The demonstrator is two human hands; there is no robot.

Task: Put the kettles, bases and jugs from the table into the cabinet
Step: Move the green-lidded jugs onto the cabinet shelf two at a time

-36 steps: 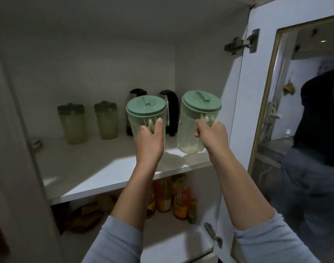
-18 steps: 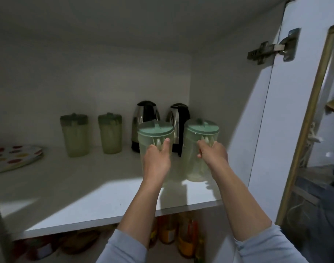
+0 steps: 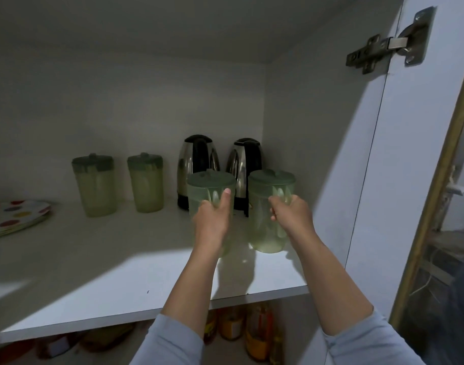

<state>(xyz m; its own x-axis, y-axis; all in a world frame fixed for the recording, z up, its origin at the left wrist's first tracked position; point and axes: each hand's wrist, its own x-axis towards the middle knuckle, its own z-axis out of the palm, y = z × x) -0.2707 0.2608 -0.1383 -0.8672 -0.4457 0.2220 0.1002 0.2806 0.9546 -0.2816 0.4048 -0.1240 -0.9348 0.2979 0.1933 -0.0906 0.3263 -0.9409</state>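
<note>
Closest to you, both your grey sleeves [image 3: 172, 343] are reaching over the front edge of the cabinet shelf [image 3: 93, 280], with some bottles [image 3: 257, 327] sitting on the shelf below. Your left hand [image 3: 212, 219] is gripping the left green jug [image 3: 211, 191], fingers curled round the handle and thumb sticking up against its side. Your right hand [image 3: 291, 214] is wrapping its fingers round the handle of the right green jug [image 3: 271, 204]. Both jugs are upright, side by side over the lit part of the shelf; can't tell if they're touching down. Just behind them, two steel kettles [image 3: 196, 164] are standing near the right wall. Left of those, two more lidded green jugs [image 3: 93, 185] are lined up along the back. Far left, a spotted plate [image 3: 14, 214] is lying flat. The open door's hinge [image 3: 389, 43] is showing up top right.
</note>
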